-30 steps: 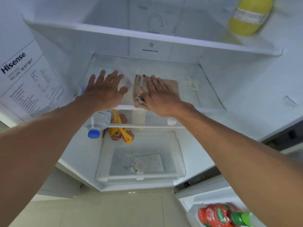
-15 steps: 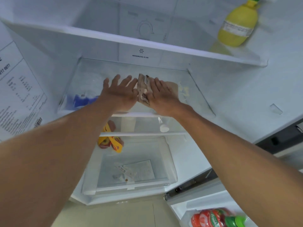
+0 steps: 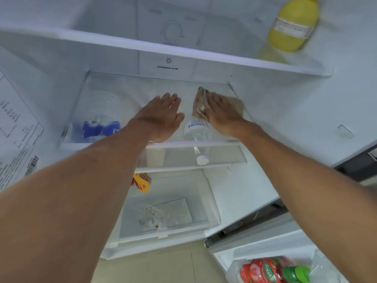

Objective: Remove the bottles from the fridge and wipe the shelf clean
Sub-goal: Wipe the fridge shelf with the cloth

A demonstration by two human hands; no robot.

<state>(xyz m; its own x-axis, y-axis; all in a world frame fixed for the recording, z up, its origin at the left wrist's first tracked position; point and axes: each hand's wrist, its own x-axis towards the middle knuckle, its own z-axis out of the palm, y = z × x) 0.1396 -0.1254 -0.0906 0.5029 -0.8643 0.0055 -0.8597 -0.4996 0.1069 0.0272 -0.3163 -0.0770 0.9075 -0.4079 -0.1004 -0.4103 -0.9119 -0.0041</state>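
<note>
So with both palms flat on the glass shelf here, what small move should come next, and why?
Probably sweep the right hand and the brown cloth under it leftward across the glass shelf. The cloth sits at the right end, the left stretch lies unwiped, and the left hand is flat in that path, so it should lift.

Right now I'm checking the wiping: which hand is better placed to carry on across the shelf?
The right hand: it lies flat on the brown cloth on the glass shelf. The left hand rests bare beside it.
</note>
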